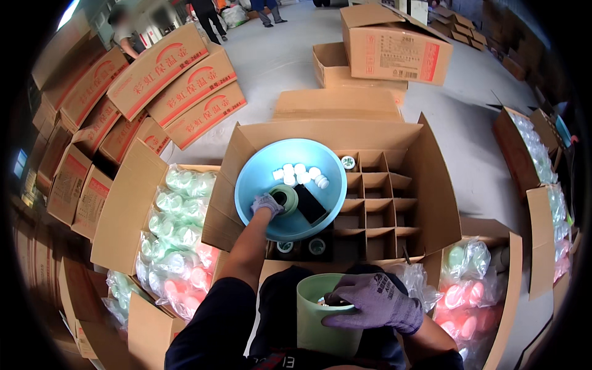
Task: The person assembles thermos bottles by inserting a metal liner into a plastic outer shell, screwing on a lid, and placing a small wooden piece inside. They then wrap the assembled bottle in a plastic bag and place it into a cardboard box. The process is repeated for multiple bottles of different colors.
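Note:
My left hand (266,204), in a grey glove, reaches into a light blue basin (338,213). Its fingers close on the side of a light green round piece (288,202) with a dark opening. Beside that piece lies a flat black rectangular object (310,205); several small white caps (300,172) are at the basin's far side. Close to my body, my right hand (377,302), gloved in purple-grey, grips the rim of a pale green cylindrical container (324,333). The fingers lie over its mouth and partly hide what is inside.
The basin sits on an open carton (441,203) with cardboard dividers (376,213). Open boxes of bagged green and pink pieces flank me, left (179,216) and right (465,290). Stacked printed cartons (160,68) rise at the far left. Other people (206,12) are in the background.

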Demonstrator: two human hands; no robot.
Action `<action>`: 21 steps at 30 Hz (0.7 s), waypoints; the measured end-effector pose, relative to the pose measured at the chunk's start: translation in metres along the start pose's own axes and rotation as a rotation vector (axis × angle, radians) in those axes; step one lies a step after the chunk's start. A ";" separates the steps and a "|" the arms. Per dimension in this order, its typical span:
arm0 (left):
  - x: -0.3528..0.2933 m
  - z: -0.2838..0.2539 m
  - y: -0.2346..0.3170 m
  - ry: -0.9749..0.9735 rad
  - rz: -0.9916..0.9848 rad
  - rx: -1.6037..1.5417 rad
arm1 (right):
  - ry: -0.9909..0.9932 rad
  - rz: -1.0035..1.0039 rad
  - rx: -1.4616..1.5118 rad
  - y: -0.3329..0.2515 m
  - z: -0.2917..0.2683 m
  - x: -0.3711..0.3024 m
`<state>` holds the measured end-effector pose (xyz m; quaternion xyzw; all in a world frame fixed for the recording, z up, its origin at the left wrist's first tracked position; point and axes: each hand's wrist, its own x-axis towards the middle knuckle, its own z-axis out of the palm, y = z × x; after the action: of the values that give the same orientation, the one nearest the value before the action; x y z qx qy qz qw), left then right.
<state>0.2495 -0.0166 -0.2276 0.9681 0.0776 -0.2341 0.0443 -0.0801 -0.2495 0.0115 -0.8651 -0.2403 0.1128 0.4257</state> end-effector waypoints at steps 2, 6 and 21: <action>0.025 0.004 -0.031 -0.011 0.054 0.006 | -0.017 -0.044 0.007 -0.011 0.002 0.005; 0.023 0.005 -0.026 0.118 0.076 -0.085 | 0.014 -0.021 -0.029 -0.009 0.006 -0.006; -0.175 -0.078 -0.042 0.223 0.881 -1.346 | 0.427 -0.190 -0.080 -0.004 0.005 -0.007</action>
<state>0.1234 0.0120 -0.0797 0.6935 -0.1823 -0.0003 0.6970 -0.0889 -0.2479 0.0113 -0.8590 -0.2293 -0.1229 0.4409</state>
